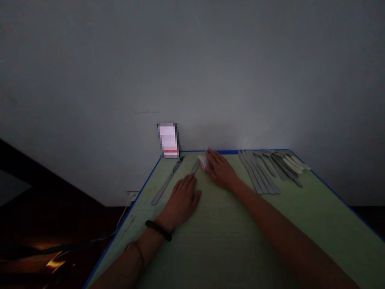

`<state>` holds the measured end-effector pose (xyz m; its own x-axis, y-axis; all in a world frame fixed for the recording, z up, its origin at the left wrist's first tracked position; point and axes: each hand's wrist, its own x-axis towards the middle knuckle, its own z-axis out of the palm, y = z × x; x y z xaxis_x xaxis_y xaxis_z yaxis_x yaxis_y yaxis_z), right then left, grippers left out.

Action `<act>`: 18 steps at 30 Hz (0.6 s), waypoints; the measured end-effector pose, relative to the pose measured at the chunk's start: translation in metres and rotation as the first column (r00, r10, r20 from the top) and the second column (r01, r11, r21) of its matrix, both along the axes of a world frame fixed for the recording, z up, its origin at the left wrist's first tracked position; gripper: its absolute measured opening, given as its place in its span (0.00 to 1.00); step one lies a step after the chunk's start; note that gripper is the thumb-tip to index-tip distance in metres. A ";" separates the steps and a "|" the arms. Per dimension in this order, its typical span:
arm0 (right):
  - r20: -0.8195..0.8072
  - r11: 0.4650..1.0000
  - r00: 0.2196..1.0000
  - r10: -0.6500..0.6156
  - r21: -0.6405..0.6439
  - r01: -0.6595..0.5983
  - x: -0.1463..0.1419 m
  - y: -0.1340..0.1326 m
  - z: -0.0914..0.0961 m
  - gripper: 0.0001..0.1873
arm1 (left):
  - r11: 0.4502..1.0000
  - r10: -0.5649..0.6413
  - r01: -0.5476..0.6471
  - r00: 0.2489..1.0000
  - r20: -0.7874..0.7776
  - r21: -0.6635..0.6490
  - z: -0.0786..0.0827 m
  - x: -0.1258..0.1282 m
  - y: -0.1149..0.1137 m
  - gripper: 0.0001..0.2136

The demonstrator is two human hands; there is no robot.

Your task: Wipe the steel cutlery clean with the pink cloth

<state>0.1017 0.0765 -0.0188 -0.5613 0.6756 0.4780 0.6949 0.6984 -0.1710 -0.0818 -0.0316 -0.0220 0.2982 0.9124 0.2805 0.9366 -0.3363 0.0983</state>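
Observation:
My left hand (182, 197) lies palm down on the green table, its fingers stretched forward and the thumb out to the side. From beneath its fingertips sticks the blade of a table knife (195, 165); the rest of that knife is hidden under the hand. My right hand (221, 169) keeps a folded white cloth or tissue (204, 162) under its thumb and fingers, at the tip of the blade. Left of my left hand a second table knife (167, 182) lies slanted, touching neither hand.
Several metal pieces of cutlery (260, 174) lie in a row right of my right arm, with spoons (267, 162) and white-handled pieces (293, 163) beyond. A blurred-out phone-like device (169, 139) leans against the wall (210, 80). The table (222, 241) has a blue edge.

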 end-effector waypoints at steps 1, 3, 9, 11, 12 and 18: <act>-0.001 1.000 1.000 -0.023 0.002 0.023 -0.002 0.003 -0.001 0.30 | 1.000 0.006 -0.007 1.000 0.006 0.004 0.001 0.001 -0.001 0.22; -0.001 0.997 0.997 -0.078 0.005 0.078 -0.004 0.005 -0.003 0.29 | 1.000 0.018 -0.018 1.000 0.015 0.016 0.002 0.002 -0.001 0.22; -0.084 0.979 0.976 -0.201 0.028 0.204 0.013 -0.018 -0.003 0.19 | 1.000 -0.026 0.026 0.999 0.043 0.005 0.004 -0.001 0.000 0.19; -0.115 0.983 0.980 -0.163 0.066 0.171 0.026 -0.028 -0.002 0.14 | 0.996 -0.086 0.086 0.995 0.047 0.001 0.006 0.000 0.004 0.18; -0.140 0.985 0.981 -0.137 0.086 0.150 0.032 -0.032 -0.001 0.12 | 0.993 -0.115 0.115 0.992 0.045 0.001 0.006 0.001 0.008 0.19; -0.350 0.994 0.933 -0.082 0.035 0.101 0.043 -0.036 -0.002 0.13 | 0.988 -0.131 0.124 0.989 0.073 0.094 0.006 0.014 0.042 0.20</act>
